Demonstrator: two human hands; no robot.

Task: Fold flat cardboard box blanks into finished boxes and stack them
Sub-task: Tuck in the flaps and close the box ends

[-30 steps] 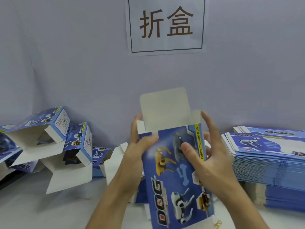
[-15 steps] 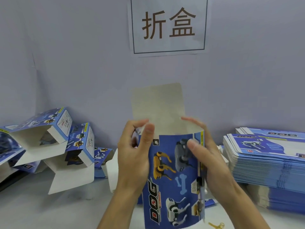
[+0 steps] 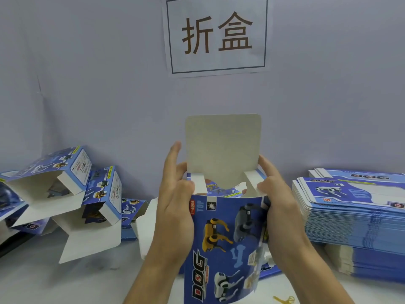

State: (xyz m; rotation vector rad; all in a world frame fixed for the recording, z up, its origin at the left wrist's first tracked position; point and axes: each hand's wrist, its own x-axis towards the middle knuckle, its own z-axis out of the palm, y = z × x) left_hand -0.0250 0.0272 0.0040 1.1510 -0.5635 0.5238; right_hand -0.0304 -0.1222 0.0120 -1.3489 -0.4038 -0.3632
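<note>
**A:** At the centre of the frame, low down, the box (image 3: 228,238) stands upright between both hands, partly opened into a sleeve, its printed blue face toward the camera. How would you expect it to handle?

**B:** Light, I'd say, and thin. The front panel bows a little, so the board is springy rather than stiff, and it probably creases for good if squeezed mid-panel. The print looks glossy, so maybe a bit slick. I'd take it by the side edges near the top, close to the fold lines, where it is strongest.

**A:** That is roughly where the hands are. And the grip?

**B:** The left hand (image 3: 175,207) wraps the left edge, its thumb curled onto the small left flap (image 3: 198,183), pressing it inward; the fingers go behind the box, one fingertip showing above. The right hand (image 3: 278,205) does the same on the right edge, thumb on the right flap (image 3: 252,183), fingers curled round the side. Neither hand is spread; both pinch the card.

**A:** The tall grey flap (image 3: 223,148)?

**B:** It stands straight up above the opening, not yet folded. I judge it goes down over the two small flaps next.

**A:** And around it?

**B:** Flat blanks (image 3: 355,211) are stacked on the counter (image 3: 32,281) at right; folded boxes (image 3: 72,194) lie heaped at left, several with an open end.
</note>
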